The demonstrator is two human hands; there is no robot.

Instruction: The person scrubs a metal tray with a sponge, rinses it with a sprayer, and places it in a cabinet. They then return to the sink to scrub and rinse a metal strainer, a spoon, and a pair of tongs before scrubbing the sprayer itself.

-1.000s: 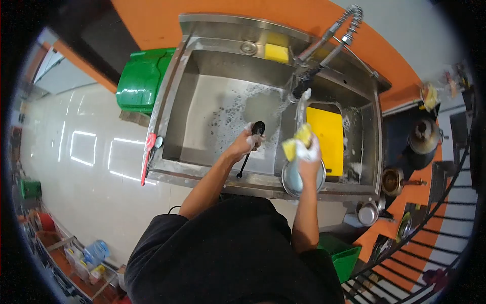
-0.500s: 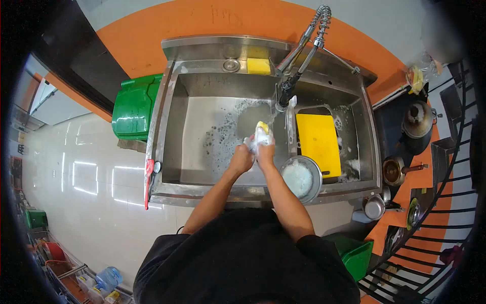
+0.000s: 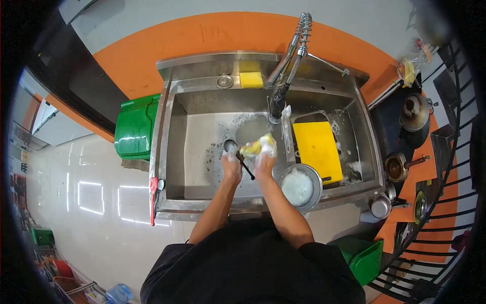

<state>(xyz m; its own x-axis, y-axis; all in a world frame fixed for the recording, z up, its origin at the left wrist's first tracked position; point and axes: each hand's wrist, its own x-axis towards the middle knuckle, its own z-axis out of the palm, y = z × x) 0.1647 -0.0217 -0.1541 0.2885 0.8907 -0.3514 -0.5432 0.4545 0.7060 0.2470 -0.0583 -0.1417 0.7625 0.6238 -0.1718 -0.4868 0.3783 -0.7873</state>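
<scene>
**A:** What is held in the left hand?

**B:** A black ladle is held there. The grip is closed around its thin handle. The round bowl of the ladle is pointed up, away from the person, and the handle end sticks out toward the right hand.

**A:** And what is held in the right hand?

**B:** A yellow sponge is gripped there, with white soap foam on it. The sponge is pressed close against the ladle, just by its handle. Whether the two are truly touching cannot be told.

**A:** Where is all this being done?

**B:** Both hands are held over the big left basin of a steel sink. Soap bubbles are spread on the basin floor. The spray tap is hung just above and behind the hands.

**A:** What is seen in the right basin?

**B:** A yellow cutting board is laid there. A round steel bowl with foam in it is set on the front edge, just beside the right arm.

**A:** Is anything else seen nearby?

**B:** A second yellow sponge is kept on the back ledge of the sink. A red-handled tool is laid on the left rim. A green bin is stood on the floor to the left. Pots are placed on the dark counter to the right.
</scene>
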